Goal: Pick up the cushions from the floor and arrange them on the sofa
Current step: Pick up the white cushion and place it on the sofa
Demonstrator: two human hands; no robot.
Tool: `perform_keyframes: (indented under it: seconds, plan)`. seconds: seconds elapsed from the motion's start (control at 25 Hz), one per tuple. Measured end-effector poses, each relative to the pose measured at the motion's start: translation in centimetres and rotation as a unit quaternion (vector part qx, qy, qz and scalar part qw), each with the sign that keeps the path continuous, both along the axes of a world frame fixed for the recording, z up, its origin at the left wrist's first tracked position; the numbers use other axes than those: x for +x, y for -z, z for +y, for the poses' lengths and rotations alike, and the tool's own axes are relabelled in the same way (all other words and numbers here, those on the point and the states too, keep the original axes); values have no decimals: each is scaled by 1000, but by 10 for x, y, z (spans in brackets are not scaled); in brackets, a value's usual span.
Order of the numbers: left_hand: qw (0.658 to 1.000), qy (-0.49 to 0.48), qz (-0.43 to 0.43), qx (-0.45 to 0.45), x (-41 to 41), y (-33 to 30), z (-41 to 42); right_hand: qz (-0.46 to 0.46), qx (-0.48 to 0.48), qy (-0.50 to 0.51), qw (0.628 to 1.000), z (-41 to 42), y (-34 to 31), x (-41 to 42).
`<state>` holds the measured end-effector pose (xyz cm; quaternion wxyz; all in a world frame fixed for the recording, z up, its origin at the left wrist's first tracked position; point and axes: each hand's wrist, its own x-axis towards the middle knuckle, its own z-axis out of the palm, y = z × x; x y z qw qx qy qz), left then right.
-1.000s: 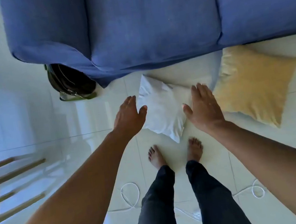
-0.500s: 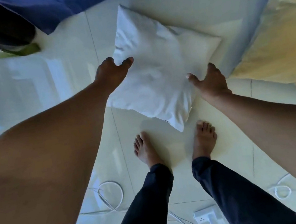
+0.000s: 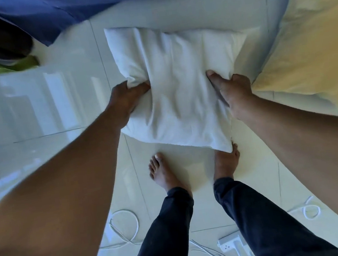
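Where both hands only rested at its edges half a second ago, the left hand point(image 3: 130, 98) and right hand point(image 3: 231, 90) now pinch bunched fabric on opposite sides of the soft white square cushion point(image 3: 178, 95). It hangs over the pale tiled floor point(image 3: 60, 95), just below the blue fabric sofa point(image 3: 101, 2) and beside a yellow cushion point(image 3: 308, 41), so the lift seems underway.

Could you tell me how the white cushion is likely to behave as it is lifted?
The white cushion looks soft: fabric puckers where the left hand and right hand pinch it. Its lower corner droops, so it will probably sag. It seems light.
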<state>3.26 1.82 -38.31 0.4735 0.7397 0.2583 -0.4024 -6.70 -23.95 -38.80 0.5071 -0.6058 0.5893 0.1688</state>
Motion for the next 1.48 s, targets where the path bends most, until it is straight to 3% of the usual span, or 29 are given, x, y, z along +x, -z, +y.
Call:
perform_keyframes:
  seconds: [0.24,0.4,0.72,1.04,1.48]
  plan:
    - [999,-37,-15,-18,-17,-170,1,-49,62,13,997,-20,-165,-9]
    - [994,-93,-26,-43,-14,-312,-10,-138,131,23,981,-38,-302,-6]
    - [975,-121,-115,-148,9,-516,-39,-251,122,-31,960,-77,-505,34]
    - [965,-104,-198,-135,92,-585,-41,-328,96,-45,939,-102,-589,132]
    - [962,-102,-225,-119,331,-591,-80,-341,84,-22,936,-129,-607,361]
